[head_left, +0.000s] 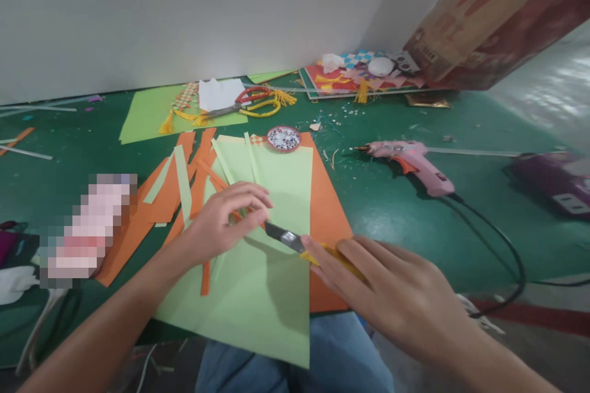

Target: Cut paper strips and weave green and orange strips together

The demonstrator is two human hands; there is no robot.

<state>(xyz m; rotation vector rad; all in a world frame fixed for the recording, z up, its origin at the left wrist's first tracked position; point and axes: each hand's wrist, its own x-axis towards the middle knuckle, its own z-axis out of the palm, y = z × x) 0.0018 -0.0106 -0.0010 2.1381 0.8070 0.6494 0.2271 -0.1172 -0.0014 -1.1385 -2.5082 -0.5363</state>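
Note:
My right hand [391,276] grips a yellow utility knife [329,255], its dark blade end pointing left at my other hand. My left hand [235,215] is curled, thumb and fingers drawn together close to the blade tip. Whatever sits between those fingertips is too small to make out. Both hands are above a light green paper sheet [276,301], which overlaps an orange sheet [329,221] and hangs past the table's front edge. Orange strips [200,178] and pale green strips [183,181] lie around and partly beneath my left hand.
A pink glue gun [410,163] with a black cord lies to the right. Behind the sheets are a round dish of small beads [284,138] and red-and-yellow scissors [258,102]. A blurred pinkish object [92,227] lies left; a leaning box [498,18] stands back right.

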